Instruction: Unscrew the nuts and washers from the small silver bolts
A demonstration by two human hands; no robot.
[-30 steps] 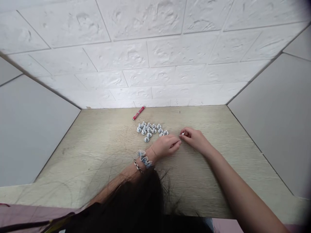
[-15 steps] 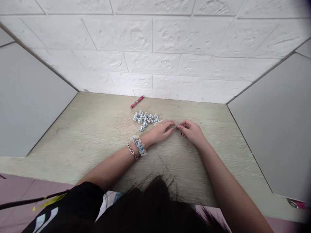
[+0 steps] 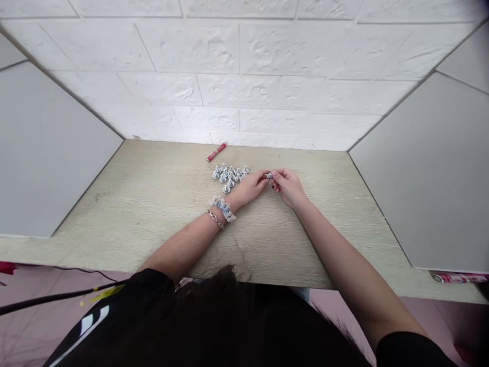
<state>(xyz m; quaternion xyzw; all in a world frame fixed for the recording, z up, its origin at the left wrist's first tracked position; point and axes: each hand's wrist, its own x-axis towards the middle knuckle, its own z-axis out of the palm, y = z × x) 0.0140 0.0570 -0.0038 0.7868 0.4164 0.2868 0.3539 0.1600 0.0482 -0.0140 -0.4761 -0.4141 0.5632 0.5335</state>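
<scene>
Between the fingertips of both hands is a small silvery metal piece (image 3: 269,176), much like those in the group beside it. My left hand (image 3: 250,187), with a scrunchie and a chain bracelet at its wrist, pinches the piece from the left. My right hand (image 3: 287,186) has thumb and fingers closed on it from the right. Several silvery bolts with washers (image 3: 226,189) stand on the tabletop just left of my left hand, which hides part of the group.
A red tube (image 3: 216,152) lies behind the bolts, near the white brick-patterned wall (image 3: 263,97). Grey panels (image 3: 428,178) flank the wooden tabletop (image 3: 153,204). A black cable (image 3: 64,294) hangs at the lower left.
My hands have come together, and a metal piece now shows between their fingertips. My left fingers were apart and have closed. The whole view has shifted slightly.
</scene>
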